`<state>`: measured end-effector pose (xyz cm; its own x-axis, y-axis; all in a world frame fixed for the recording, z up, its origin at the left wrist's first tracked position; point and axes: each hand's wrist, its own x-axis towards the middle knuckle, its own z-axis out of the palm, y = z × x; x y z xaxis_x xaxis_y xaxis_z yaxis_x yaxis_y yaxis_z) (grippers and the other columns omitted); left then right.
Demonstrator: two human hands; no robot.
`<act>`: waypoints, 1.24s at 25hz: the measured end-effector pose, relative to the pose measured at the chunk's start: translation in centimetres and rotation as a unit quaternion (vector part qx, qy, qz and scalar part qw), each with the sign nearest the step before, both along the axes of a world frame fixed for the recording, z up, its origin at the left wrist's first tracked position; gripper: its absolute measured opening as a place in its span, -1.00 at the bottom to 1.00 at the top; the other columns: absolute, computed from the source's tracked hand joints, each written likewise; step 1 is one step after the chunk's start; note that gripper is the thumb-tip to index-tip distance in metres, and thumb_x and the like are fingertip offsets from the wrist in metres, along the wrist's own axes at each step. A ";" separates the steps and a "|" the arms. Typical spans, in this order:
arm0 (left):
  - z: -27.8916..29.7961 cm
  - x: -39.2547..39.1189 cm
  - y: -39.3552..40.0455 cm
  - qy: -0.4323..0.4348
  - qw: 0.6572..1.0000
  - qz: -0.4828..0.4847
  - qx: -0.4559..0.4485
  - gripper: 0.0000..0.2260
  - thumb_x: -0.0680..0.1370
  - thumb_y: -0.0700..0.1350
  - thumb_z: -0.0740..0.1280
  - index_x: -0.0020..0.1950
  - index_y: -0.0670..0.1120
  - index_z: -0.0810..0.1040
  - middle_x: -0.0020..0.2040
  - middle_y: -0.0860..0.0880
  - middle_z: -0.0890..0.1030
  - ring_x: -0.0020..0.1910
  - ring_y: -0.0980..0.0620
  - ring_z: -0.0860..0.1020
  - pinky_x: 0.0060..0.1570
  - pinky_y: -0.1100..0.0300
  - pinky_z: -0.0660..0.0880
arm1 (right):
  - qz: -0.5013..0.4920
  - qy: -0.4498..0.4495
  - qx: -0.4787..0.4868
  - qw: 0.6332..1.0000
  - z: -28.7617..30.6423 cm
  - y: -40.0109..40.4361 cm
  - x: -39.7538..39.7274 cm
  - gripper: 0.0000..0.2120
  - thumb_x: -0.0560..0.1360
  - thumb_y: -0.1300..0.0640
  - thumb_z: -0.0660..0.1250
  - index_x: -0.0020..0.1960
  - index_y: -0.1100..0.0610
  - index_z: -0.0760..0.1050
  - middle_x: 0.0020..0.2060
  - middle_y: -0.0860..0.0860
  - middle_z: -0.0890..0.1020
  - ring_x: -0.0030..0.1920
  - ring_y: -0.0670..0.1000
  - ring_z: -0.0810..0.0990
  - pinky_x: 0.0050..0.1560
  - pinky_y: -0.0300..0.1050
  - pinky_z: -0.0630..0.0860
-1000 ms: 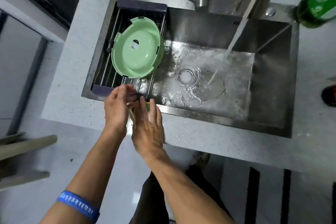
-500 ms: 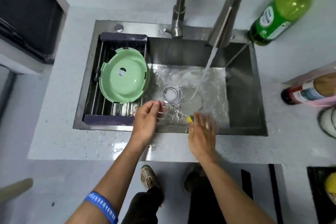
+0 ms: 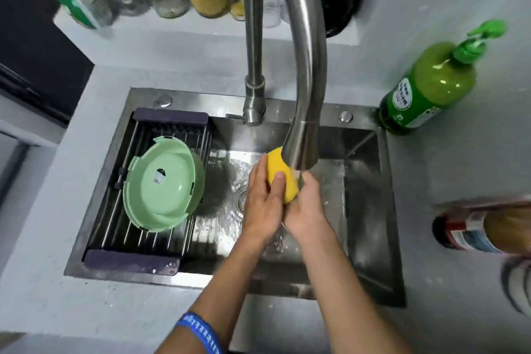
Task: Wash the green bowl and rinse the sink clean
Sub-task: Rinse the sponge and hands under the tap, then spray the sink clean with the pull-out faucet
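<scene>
Yellow sponge now raised under faucet, both hands' fingers pinching it.

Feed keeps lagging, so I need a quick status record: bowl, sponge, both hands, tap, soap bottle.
bowl: green bowl lies tilted on the drying rack at the sink's left side, untouched
sponge: yellow sponge held under the faucet spout
left hand: left hand grips the sponge
right hand: right hand grips the sponge
water: basin wet; stream itself hidden
soap: green bottle on the counter, right of the sink
</scene>
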<state>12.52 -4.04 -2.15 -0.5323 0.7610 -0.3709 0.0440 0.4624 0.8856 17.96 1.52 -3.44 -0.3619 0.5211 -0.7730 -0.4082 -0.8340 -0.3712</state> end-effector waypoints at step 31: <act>-6.9 2.3 7.2 -0.301 0.935 0.146 -0.116 -0.55 0.49 0.18 0.41 0.19 -0.13 0.56 0.16 -0.17 0.65 0.07 -0.16 0.62 0.07 0.01 0.52 | 0.378 -0.612 0.412 0.560 -6.5 12.7 10.4 -0.44 0.55 0.21 0.12 0.55 0.15 0.21 0.53 0.11 0.26 0.44 0.20 0.37 0.38 -0.06 0.42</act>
<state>14.81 3.16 -9.04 -0.3461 0.4786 -0.8070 -0.5885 0.5591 0.5840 28.39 14.25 -9.99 -0.1822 0.9386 -0.2929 0.9257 0.0633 -0.3729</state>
